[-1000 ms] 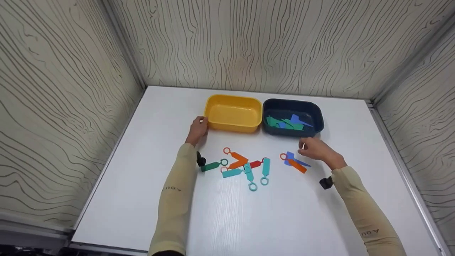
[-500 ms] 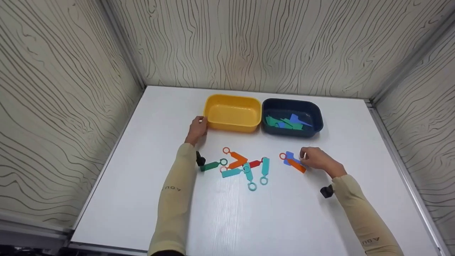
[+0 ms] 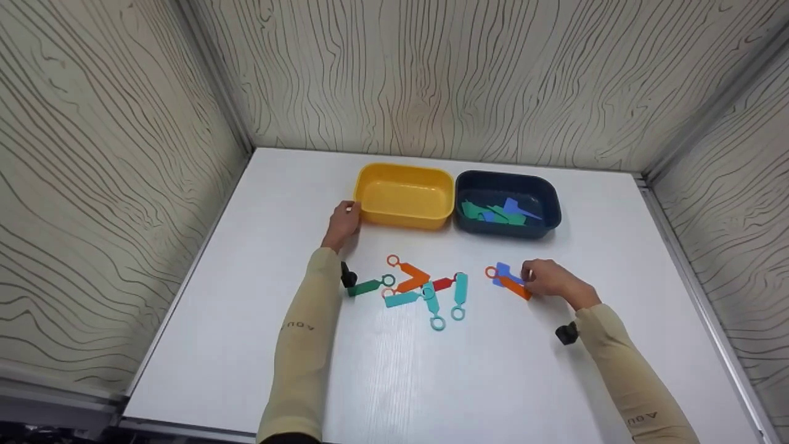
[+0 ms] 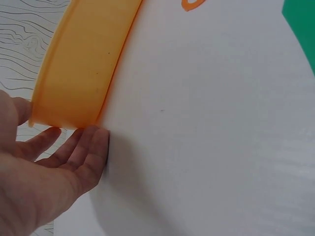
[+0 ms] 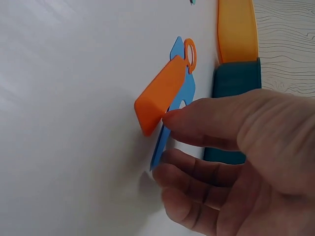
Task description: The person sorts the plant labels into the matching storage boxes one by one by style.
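Note:
My right hand (image 3: 550,279) pinches the narrow end of a flat blue pointed piece (image 5: 186,91) between thumb and fingers, low over the white table. Across this piece lies an orange tag (image 5: 162,91) with a ring at one end; the thumb is close to its edge. My left hand (image 3: 343,225) rests its fingertips against the end wall of a yellow bin (image 4: 91,64), near the tabletop, with the fingers gently bent. A navy bin (image 3: 502,230) stands beside the yellow one and holds several green and blue flat pieces (image 3: 515,208).
Ring-ended tags lie in a loose group mid-table: a dark green tag (image 3: 365,287), orange tags (image 3: 413,272), a red tag (image 3: 442,284) and teal tags (image 3: 461,288). Wood-patterned panels (image 3: 425,74) enclose the table's back and sides.
My right hand has come down from near the navy bin's front to the blue piece and now pinches its end. My left hand stays at the yellow bin.

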### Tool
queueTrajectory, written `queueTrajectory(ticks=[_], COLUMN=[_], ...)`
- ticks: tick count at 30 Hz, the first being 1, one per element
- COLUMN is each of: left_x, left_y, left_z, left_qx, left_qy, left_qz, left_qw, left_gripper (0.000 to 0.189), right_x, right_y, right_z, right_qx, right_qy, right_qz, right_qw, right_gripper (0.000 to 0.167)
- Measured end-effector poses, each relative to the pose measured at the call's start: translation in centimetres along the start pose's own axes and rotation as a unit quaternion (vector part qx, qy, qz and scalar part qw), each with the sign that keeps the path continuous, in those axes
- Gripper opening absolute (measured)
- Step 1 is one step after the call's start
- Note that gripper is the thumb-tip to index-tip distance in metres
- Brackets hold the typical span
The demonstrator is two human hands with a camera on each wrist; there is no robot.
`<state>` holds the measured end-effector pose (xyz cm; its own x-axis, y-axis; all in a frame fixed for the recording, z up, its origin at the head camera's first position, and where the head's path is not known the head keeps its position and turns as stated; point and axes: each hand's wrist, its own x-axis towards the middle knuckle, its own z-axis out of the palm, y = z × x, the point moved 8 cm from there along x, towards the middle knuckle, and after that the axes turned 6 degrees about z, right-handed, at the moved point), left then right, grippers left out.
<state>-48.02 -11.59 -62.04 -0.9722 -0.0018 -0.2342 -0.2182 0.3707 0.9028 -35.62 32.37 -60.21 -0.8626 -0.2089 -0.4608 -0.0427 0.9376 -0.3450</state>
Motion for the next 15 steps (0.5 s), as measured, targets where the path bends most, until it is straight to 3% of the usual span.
queueTrajectory(ticks=[15], left_x=[0.14], left_y=[-0.11], left_z=[0.02], left_qx=[0.003], left_qy=[0.001], left_qz=[-0.003], left_qw=[1.0], left_gripper=[0.054], right_x=[0.3], right_y=[0.31], right_z=[0.51], right_qx=[0.005], right_qy=[-0.034], right_qz=[0.027], right_qw=[0.9991], right_gripper=[0.019])
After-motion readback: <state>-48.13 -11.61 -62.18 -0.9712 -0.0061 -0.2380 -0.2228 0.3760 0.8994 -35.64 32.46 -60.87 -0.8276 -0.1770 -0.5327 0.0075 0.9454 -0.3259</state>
